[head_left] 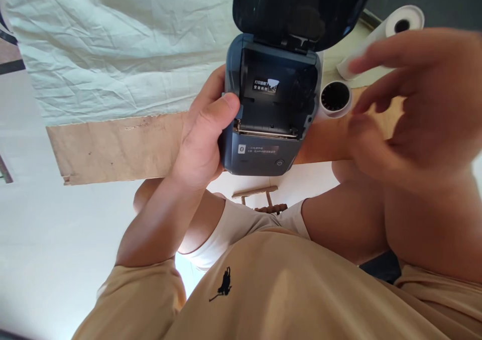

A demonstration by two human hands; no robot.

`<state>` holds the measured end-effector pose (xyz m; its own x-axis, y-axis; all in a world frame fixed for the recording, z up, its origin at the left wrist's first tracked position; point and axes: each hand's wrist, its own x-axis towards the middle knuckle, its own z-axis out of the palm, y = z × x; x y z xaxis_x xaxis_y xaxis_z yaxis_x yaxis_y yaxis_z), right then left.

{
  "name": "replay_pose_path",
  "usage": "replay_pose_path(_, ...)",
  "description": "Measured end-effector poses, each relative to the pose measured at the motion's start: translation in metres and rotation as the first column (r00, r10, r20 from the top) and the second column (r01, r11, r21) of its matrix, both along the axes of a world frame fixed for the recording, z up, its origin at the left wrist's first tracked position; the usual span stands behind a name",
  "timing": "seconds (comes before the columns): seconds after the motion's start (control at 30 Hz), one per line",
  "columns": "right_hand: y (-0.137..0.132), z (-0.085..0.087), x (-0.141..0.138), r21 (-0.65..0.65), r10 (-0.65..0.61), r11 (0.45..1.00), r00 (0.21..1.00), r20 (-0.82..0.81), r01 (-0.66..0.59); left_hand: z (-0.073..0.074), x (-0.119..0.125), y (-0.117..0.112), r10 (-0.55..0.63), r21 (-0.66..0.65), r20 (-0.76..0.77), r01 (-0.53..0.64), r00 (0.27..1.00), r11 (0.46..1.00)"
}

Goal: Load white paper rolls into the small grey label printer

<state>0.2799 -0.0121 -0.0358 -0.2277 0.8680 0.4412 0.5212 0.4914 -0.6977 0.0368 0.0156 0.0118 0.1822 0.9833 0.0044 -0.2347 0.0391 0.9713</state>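
Note:
My left hand (203,134) grips the left side of a dark blue label printer (269,124), thumb on its top edge. The printer's lid (301,6) stands open and the paper bay inside looks empty, with a small label of white text on its back wall. My right hand (410,109) hovers to the right of the printer, blurred, with fingers spread and nothing in them. Behind that hand lie a white paper roll (399,26) and a smaller roll with a dark core (335,98).
A wrinkled white cloth (120,43) covers the surface beyond the printer. A strip of brown cardboard or wood (113,146) runs along its near edge. My knees and beige shirt (286,285) fill the lower frame over a white floor.

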Motion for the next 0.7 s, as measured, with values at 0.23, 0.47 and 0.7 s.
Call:
replay_pose_path(0.23,0.003,-0.016,-0.02,0.148,0.067,0.984,0.976,0.205,-0.099,-0.011,0.001,0.004,-0.014,-0.008,-0.002,0.014,1.0,1.0)
replay_pose_path(0.47,0.005,-0.016,-0.016,0.203,0.044,0.975,0.976,0.211,-0.088,-0.03,-0.006,0.002,-0.012,-0.009,-0.011,0.011,1.0,1.0)
replay_pose_path(0.7,0.006,-0.017,-0.012,0.2,0.092,0.97,0.968,0.232,-0.14,-0.048,-0.032,-0.004,-0.031,0.025,0.0,0.031,1.0,0.999)
